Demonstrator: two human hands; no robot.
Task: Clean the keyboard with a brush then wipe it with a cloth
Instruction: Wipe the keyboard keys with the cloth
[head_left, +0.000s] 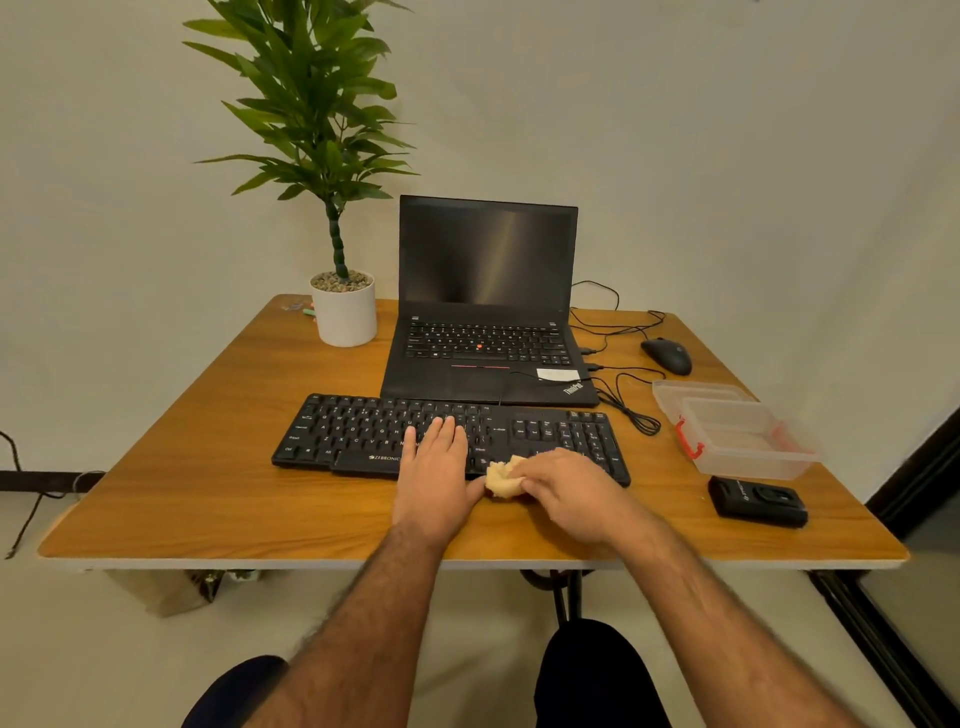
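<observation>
Black keyboard (363, 434) lies mid-surface, in front of the laptop (485, 306). Left hand (434, 467) flat and open, pressing on the keys. Right hand (566, 491) closed around a bunched yellow cloth (501, 480) at the keyboard's front edge; plastic box (737, 431) far right.

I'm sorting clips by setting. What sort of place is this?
Probably a home or small office workstation: a wooden desk against a plain wall, holding an open laptop, an external keyboard, a wired mouse and a potted plant.
</observation>
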